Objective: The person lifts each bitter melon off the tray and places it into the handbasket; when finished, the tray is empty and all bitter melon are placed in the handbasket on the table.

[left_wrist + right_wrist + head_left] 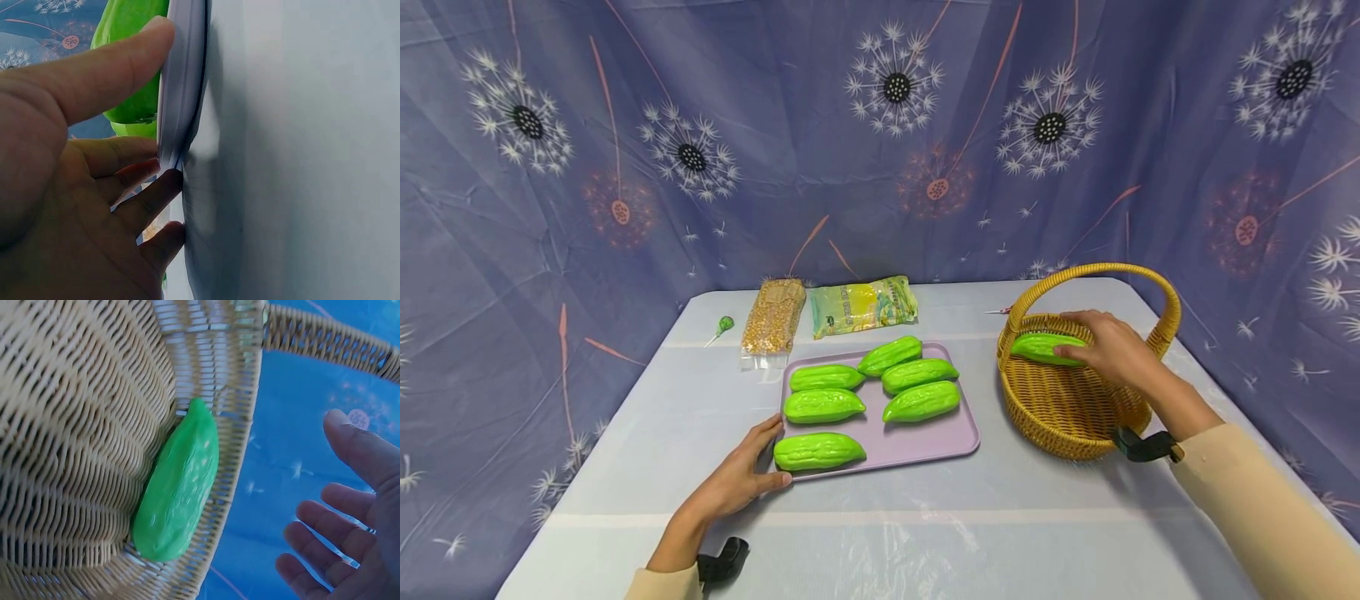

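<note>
My left hand (741, 473) rests at the near left corner of a lilac tray (887, 446). Its thumb touches the front rim, and the fairly straight fingers lie along the left side. On the tray lie several bright green, bumpy bitter melons (820, 451), one right beside this hand. Over a wicker basket (1060, 408), my right hand (1112, 346) hovers with its fingers spread. Another green bitter melon (178, 487) lies inside against the basket wall. In the right wrist view, a gap separates the hand (369, 531) from that melon.
Behind the tray are a clear bag of yellow kernels (773, 321) and a green-yellow packet (865, 307). A green lollipop (724, 325) lies at the back left. The basket's tall arched handle (1097, 268) rises beside my right hand. A dandelion-print curtain (820, 167) surrounds the white table (880, 550).
</note>
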`<control>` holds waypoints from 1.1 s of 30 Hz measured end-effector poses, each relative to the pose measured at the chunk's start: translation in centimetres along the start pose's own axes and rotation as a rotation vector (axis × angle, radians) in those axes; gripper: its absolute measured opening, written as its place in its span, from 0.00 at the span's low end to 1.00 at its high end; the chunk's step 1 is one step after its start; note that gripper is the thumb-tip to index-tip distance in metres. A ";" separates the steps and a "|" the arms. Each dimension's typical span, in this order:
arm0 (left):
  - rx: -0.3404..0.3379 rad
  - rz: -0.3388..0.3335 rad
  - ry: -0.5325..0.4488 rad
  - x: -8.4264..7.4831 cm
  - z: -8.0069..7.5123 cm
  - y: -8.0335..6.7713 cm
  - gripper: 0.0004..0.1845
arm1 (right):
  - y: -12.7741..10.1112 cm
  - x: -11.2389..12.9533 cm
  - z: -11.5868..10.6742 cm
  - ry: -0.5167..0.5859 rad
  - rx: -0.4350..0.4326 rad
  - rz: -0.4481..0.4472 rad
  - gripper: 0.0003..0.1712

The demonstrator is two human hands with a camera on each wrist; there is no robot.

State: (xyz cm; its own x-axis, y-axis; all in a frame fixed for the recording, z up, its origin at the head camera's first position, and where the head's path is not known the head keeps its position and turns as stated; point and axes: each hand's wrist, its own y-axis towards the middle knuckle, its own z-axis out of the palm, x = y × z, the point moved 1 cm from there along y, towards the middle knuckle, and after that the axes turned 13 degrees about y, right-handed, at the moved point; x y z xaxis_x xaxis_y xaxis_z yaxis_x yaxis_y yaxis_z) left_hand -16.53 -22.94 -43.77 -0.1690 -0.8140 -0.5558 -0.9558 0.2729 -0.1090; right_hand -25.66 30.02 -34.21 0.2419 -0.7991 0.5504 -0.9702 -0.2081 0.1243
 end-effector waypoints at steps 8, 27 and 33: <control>-0.005 0.007 0.006 0.1 0.0 0.0 0.47 | -2.0 2.1 1.0 0.039 -0.054 -0.099 0.37; -0.007 0.018 -0.012 0.1 0.1 0.0 0.46 | -4.5 7.0 5.6 0.103 -0.250 -0.453 0.32; -0.010 0.023 -0.010 0.2 0.1 0.0 0.46 | -4.5 8.0 7.7 0.124 -0.225 -0.496 0.32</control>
State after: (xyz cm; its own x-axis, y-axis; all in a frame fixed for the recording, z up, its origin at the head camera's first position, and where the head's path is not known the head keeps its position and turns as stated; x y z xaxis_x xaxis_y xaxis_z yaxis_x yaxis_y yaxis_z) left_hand -16.57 -23.01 -43.99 -0.1886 -0.8026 -0.5658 -0.9541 0.2862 -0.0879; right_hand -19.25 20.25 -36.68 0.6799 -0.5607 0.4726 -0.7231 -0.4055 0.5592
